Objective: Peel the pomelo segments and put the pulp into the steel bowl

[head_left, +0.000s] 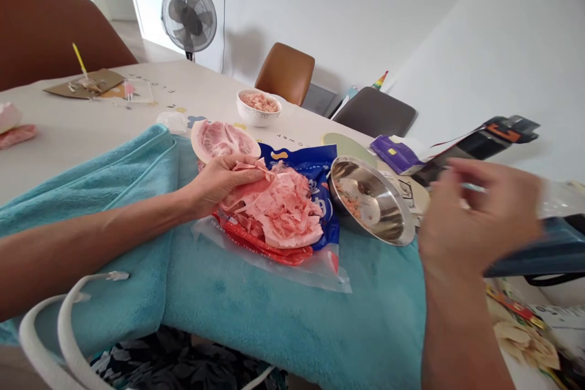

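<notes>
My left hand [233, 180] pinches a piece of pink pomelo [249, 189] between thumb and fingers. Just under it, a heap of torn pomelo membrane [287, 207] lies on a blue and red plastic bag [329, 234]. Behind my left hand sits a cut pomelo [223, 137] with its pale rind and pink inside facing up. My right hand [479, 213] is raised at the right, its fingers curled together and somewhat blurred; what they hold, if anything, is hidden. A tilted steel bowl [397, 210] with small bits in it stands between the bag and my right hand.
A white bowl of pomelo flesh [259, 103] stands farther back on the table. A teal towel [256, 304] covers the near edge. A purple packet [395, 154] lies behind the steel bowl. Brown card with scraps [86, 82] lies far left; a fan [189, 17] stands beyond.
</notes>
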Action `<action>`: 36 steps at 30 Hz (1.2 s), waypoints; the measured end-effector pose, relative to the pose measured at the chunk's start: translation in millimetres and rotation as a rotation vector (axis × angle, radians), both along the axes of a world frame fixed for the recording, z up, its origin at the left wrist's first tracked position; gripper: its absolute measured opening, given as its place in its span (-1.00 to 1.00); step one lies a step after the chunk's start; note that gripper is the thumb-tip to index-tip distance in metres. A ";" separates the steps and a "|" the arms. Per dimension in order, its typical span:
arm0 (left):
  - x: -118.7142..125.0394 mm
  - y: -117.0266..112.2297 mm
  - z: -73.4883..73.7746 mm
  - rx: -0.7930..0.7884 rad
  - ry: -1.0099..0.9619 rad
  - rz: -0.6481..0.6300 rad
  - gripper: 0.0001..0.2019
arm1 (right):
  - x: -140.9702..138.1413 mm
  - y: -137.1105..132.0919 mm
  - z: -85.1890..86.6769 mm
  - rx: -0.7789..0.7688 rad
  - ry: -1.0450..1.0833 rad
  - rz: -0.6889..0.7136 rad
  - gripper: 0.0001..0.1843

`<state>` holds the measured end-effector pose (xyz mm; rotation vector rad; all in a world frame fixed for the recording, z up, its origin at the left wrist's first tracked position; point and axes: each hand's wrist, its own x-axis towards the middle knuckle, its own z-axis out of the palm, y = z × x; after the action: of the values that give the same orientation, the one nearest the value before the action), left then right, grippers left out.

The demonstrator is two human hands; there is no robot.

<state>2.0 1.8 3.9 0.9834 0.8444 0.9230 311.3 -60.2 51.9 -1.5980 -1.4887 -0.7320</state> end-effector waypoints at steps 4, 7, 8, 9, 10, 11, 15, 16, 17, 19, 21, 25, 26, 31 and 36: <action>0.6 0.3 -1.5 0.028 0.005 0.006 -0.75 | 10.1 7.5 -10.3 -0.344 -0.098 0.022 -0.83; 1.0 0.6 -3.8 0.065 0.008 0.023 -0.72 | -12.0 2.2 -4.1 -0.102 -0.007 0.041 -0.76; 0.9 0.6 -4.3 0.077 0.012 0.031 -0.72 | -24.7 -0.5 -1.7 -0.077 0.035 0.107 -0.75; 0.8 0.6 -4.7 0.087 0.017 0.040 -0.71 | -39.0 -3.0 -0.4 -0.077 0.091 0.178 -0.74; 0.5 0.6 -4.8 0.094 0.025 0.045 -0.72 | -54.2 -4.8 -0.6 -0.122 0.148 0.253 -0.75; 0.3 0.6 -4.7 0.097 0.037 0.045 -0.72 | -69.3 -5.7 -2.5 -0.210 0.223 0.318 -0.77; -0.5 0.6 -4.1 0.139 0.059 0.049 -0.74 | -117.1 0.2 -21.1 -0.514 0.499 0.522 -0.71; -0.6 0.5 -4.2 0.159 0.058 0.057 -0.75 | -124.7 3.4 -26.3 -0.556 0.551 0.550 -0.68; -0.6 0.3 -4.5 0.179 0.061 0.063 -0.75 | -130.7 6.9 -31.1 -0.584 0.600 0.573 -0.64; -0.8 -0.4 -5.8 0.225 0.073 0.057 -0.76 | -139.4 13.4 -38.8 -0.615 0.688 0.613 -0.60; -0.9 -1.5 -7.6 0.287 0.085 0.021 -0.76 | -145.0 18.1 -44.0 -0.620 0.745 0.653 -0.64; -1.1 -4.0 -10.1 0.388 0.119 -0.043 -0.74 | -151.2 19.4 -49.0 -0.593 0.722 0.684 -0.85; -1.1 -4.7 -10.0 0.392 0.134 -0.042 -0.73 | -152.0 18.5 -49.3 -0.583 0.691 0.681 -0.86; -0.8 -8.0 -6.9 0.386 0.165 -0.039 -0.73 | -154.2 13.6 -49.1 -0.522 0.566 0.650 -0.81; -0.6 -6.3 -4.3 0.291 0.090 -0.087 -0.68 | -156.7 12.5 -50.1 -0.470 0.644 0.647 -0.82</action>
<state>1.4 -4.5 -0.4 1.3113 0.7481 0.9489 154.6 -47.7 1.8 -1.3400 -1.5840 0.4891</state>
